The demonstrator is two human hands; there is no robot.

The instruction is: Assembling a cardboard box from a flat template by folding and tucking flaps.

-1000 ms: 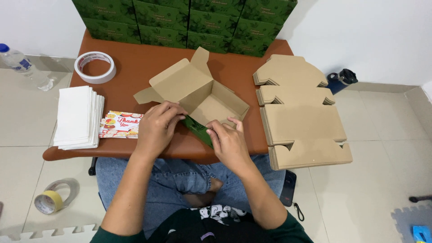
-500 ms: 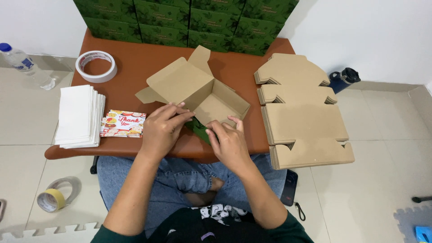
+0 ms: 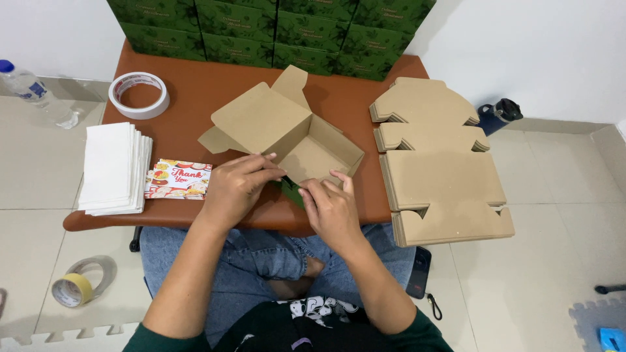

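Cardboard box (image 3: 297, 133): brown, half-folded, open at the top, on the brown tabletop (image 3: 215, 85) near its front edge; a lid flap stands up at the back left and a smaller flap points away behind it.
Box front wall: both hands meet at it; a dark green outer face shows just below the fingers, between the hands.
Left hand (image 3: 236, 186): fingers curled over the near edge of the box, fingertips touching the cardboard, pinching the front wall.
Right hand (image 3: 331, 207): just beside the left one, fingers bent and pressed on the same front wall, thumb side turned toward the box; it grips the cardboard rather than lying flat.
Printed card (image 3: 178, 179): colourful, flat on the tabletop, just left of the left hand.
White paper stack (image 3: 112, 168): left of the card, at the tabletop's left end, its edge overhanging a little.
Tape roll (image 3: 139, 95): white, lying flat at the far left of the tabletop.
Flat box blanks (image 3: 437, 166): brown die-cut sheets stacked in piles at the right end, jutting past the tabletop's edge.
Green boxes (image 3: 274, 29): finished, stacked in rows along the wall at the back.
Floor: a plastic bottle (image 3: 32, 91) at the left, a yellowish tape roll (image 3: 81, 281) by the person's knee, a dark flask (image 3: 497, 114) at the right.
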